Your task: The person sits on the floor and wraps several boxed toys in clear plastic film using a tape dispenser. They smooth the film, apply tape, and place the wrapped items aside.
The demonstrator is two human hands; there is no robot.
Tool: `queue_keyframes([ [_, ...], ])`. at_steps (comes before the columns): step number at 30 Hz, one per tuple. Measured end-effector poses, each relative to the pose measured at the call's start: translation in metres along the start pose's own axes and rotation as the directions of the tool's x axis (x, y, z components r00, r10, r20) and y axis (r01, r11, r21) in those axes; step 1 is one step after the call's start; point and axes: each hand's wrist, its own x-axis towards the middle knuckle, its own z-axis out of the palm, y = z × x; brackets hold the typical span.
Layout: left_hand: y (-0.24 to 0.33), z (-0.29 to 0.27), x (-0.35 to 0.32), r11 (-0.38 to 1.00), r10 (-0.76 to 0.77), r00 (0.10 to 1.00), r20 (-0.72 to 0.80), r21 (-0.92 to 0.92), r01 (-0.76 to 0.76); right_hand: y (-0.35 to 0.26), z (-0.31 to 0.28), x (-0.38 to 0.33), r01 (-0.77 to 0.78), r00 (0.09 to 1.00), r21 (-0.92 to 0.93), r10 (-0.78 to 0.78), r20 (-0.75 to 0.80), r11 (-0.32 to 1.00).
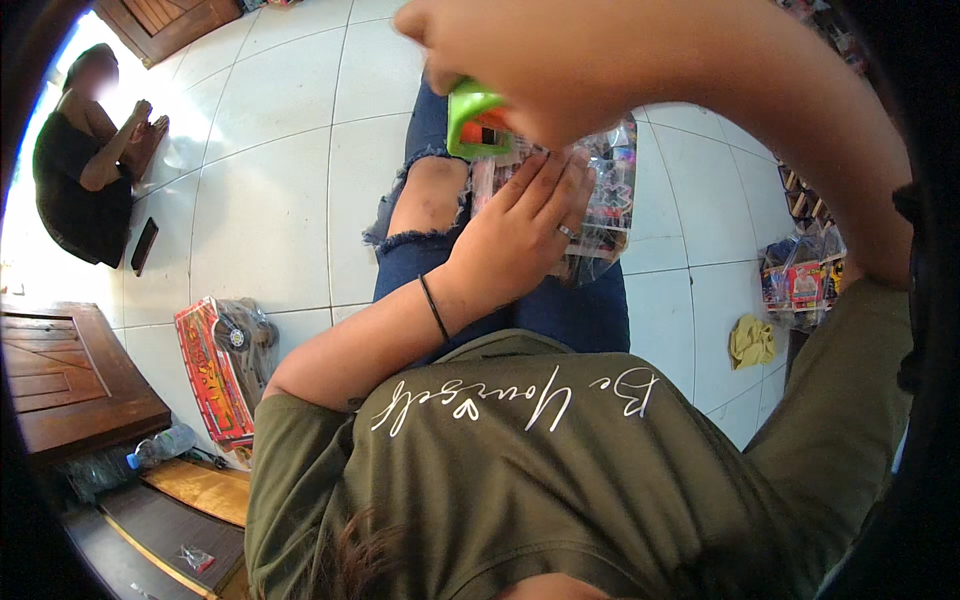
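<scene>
A clear-plastic-wrapped package (612, 200) with a colourful printed surface lies across my lap. My left hand (535, 205) rests flat on it, fingers stretched out and close together, a ring on one finger. My right hand (510, 65) reaches across above the package, slightly blurred, closed round a green-and-orange hand-held tool (465, 122). The tool's green frame sticks out below the fingers, with orange and black parts inside. The hand hides the rest of it, so its exact kind does not show. The tool is beside the package's left edge, over my leg.
To my left, a red printed package (213, 370) in plastic lies on the tiled floor (270, 200). A plastic bottle (165, 446) and a wooden panel (80, 380) are nearby. Another person (85, 170) sits far left. Wrapped goods (800, 280) and a yellow cloth (751, 341) lie right.
</scene>
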Motion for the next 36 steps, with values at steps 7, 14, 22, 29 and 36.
queue_keyframes([
  [7,-0.006,-0.001,-0.007,0.998,0.007,1.0,-0.03,-0.059,-0.009,-0.004,0.115,-0.073,-0.143,0.784,0.093,0.17,-0.597,0.985],
  [14,-0.006,-0.006,-0.012,0.995,0.002,1.0,-0.014,-0.1,-0.004,-0.028,0.209,-0.139,-0.38,0.635,0.178,0.396,-0.663,0.908],
  [22,-0.014,-0.011,-0.016,0.993,0.029,1.0,-0.01,-0.112,-0.03,-0.051,0.272,-0.152,-0.393,0.542,0.384,0.547,-0.637,0.836],
  [29,-0.01,-0.014,-0.029,0.985,0.021,0.998,0.053,-0.17,-0.011,-0.025,0.326,-0.069,-0.201,0.942,-0.005,0.194,0.272,0.98],
  [36,-0.011,-0.039,0.014,0.976,0.093,0.996,-0.02,-0.195,-0.095,-0.012,0.502,-0.025,-0.564,0.481,0.754,0.876,-0.033,0.338],
])
